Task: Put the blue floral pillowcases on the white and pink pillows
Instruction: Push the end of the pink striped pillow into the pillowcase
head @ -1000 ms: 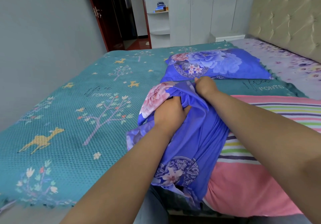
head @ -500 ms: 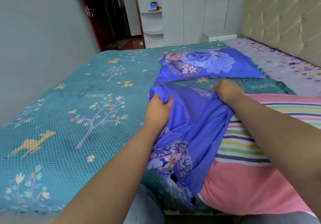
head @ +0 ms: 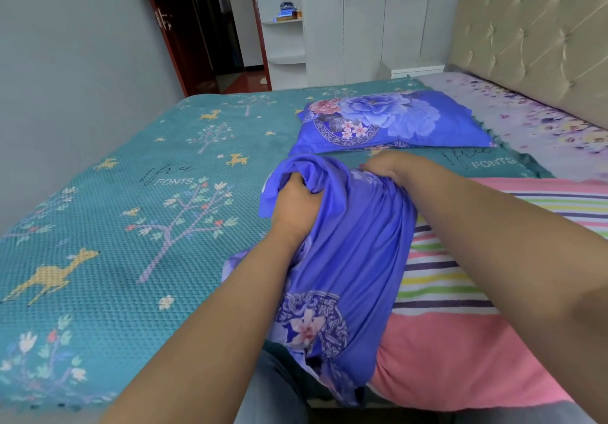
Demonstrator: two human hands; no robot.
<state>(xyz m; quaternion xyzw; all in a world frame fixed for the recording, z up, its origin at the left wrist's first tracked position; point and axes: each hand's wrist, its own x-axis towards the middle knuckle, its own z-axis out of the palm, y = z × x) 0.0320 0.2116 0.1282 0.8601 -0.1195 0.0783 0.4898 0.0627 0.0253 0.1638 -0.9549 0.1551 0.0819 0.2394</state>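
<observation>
A blue floral pillowcase (head: 348,259) lies bunched across the near middle of the bed, draped over the left end of a pink pillow (head: 460,351) with coloured stripes. My left hand (head: 296,206) grips a gathered fold of the pillowcase near its far left edge. At the far right edge of the cloth my right hand (head: 385,168) holds the fabric, fingers curled into it. A second pillow in a blue floral pillowcase (head: 394,120) lies flat farther back on the bed.
The bed has a teal blanket (head: 131,219) with deer and trees, and a lilac flowered sheet (head: 526,120) by the padded headboard (head: 533,31). A grey wall runs on the left. Behind stand a white wardrobe (head: 362,18), shelves and a dark doorway.
Both hands have moved apart along the pillowcase's edge and bunched more cloth. The fabric is pulled farther over the striped end of the pink pillow. The pink flower fold is no longer showing.
</observation>
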